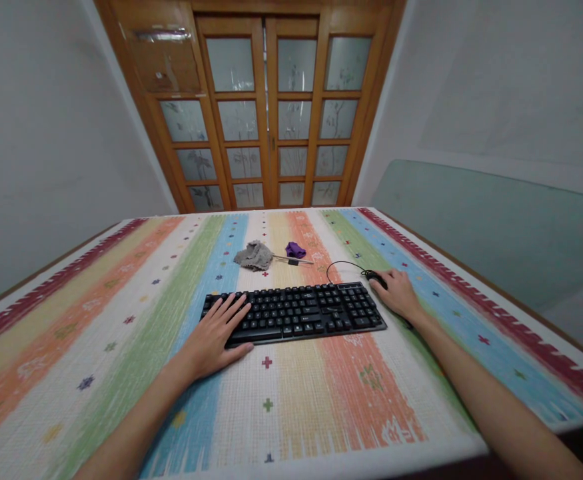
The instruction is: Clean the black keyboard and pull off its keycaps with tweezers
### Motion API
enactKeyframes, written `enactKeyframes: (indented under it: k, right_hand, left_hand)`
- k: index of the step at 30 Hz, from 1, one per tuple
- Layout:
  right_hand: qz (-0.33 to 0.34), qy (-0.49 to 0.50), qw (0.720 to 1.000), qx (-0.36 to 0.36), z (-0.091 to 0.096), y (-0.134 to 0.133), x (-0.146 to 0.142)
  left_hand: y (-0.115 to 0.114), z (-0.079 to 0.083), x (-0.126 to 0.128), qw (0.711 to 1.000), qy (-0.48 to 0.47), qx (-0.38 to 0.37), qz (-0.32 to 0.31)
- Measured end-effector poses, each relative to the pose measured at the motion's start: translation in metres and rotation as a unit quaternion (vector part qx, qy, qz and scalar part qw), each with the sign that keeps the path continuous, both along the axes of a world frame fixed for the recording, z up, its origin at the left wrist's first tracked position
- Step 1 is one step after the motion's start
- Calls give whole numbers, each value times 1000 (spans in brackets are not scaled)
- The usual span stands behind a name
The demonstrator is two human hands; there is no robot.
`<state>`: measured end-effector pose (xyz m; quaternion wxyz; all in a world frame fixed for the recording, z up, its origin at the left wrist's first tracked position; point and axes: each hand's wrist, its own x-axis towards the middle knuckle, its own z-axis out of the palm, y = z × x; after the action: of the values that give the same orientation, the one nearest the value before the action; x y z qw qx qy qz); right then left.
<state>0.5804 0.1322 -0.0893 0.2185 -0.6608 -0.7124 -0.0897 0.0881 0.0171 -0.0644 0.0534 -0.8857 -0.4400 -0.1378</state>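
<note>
Left of centre, the left hand (220, 338) lies spread, gripping nothing, on the central keyboard (301, 313); right of centre, the right hand (396, 292) cups the mouse (378, 280), both apparently in use, input needing light finger pressure.

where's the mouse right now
In the head view, the black mouse sits right of centre, partly covered by the right hand, beside the far right corner of the keyboard.
</note>
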Motion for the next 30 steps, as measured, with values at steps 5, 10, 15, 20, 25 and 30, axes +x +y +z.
enactKeyframes:
  k: [5,10,15,20,25,30]
  right_hand:
    - [0,-15,1000,2,-4,3,3]
    - [8,-26,1000,7,-9,7,9]
    - [18,-22,1000,9,-11,9,13]
    - [20,-19,1000,5,-10,8,12]
    - [16,-40,999,-17,-6,5,11]
    - [3,-40,999,-30,5,1,8]
  left_hand:
    - [-1,0,-1,1000,-3,-8,0]
    - [-1,1,-1,1000,12,-16,5]
    - [-1,0,-1,1000,12,-19,11]
    - [-1,0,-1,1000,14,-12,14]
    - [0,-2,-2,1000,19,-2,7]
    - [3,-1,-2,1000,9,-3,1]
